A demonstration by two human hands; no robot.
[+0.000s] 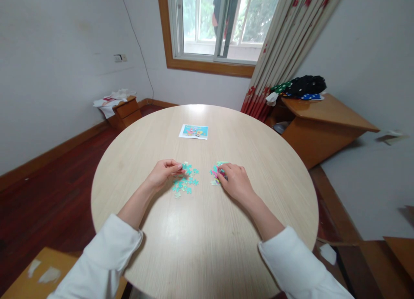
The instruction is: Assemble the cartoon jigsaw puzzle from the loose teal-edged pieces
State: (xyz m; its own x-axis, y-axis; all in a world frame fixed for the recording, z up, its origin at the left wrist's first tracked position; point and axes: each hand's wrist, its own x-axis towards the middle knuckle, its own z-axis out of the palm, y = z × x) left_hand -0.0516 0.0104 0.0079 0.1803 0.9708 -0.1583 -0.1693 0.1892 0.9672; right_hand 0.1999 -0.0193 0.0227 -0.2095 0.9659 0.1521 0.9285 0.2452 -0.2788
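Small jigsaw puzzle pieces (pixel 189 182), mostly teal with a few pale green ones, lie loose in a heap on the round table. My left hand (pixel 163 174) is at the heap's left edge, thumb and forefinger pinched on a teal puzzle piece at their tips. A second cluster of puzzle pieces (pixel 214 174), teal, pale green and pink, lies to the right. Over this cluster my right hand (pixel 236 180) is curled, thumb and fingers closed on pink-coloured pieces. Its fingers partly hide what they grip.
A small printed picture sheet (pixel 193 132) with cartoon figures lies farther back on the round wooden table (pixel 181 247). Behind the table are a window and a curtain (pixel 281 44). A tilted wooden desk (pixel 323 122) with clothes stands at right, and a wooden stool (pixel 42 273) at lower left.
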